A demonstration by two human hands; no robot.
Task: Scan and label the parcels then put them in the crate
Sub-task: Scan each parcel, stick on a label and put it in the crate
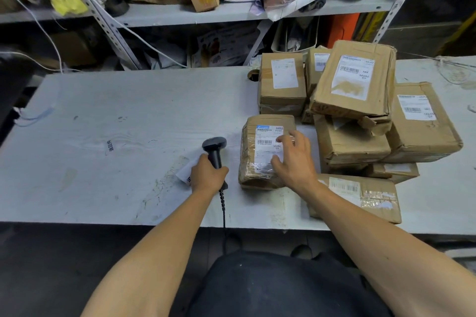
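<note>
Item: taped parcel [265, 152] on pale desk [103, 116], under scan.
Left hand [207, 174] grips the black barcode scanner [214, 148] by its handle, head aimed away from the person, just left of the parcel; coiled cable [223, 207] trails off the desk edge. Right hand [293, 158] rests fingers spread and relaxed on the parcel's shipping label [268, 141] (barcode left uncovered). White paper slip [186, 171] lies beneath the left hand. Stack of cardboard parcels [360, 100] stands just right of the held parcel.
</note>
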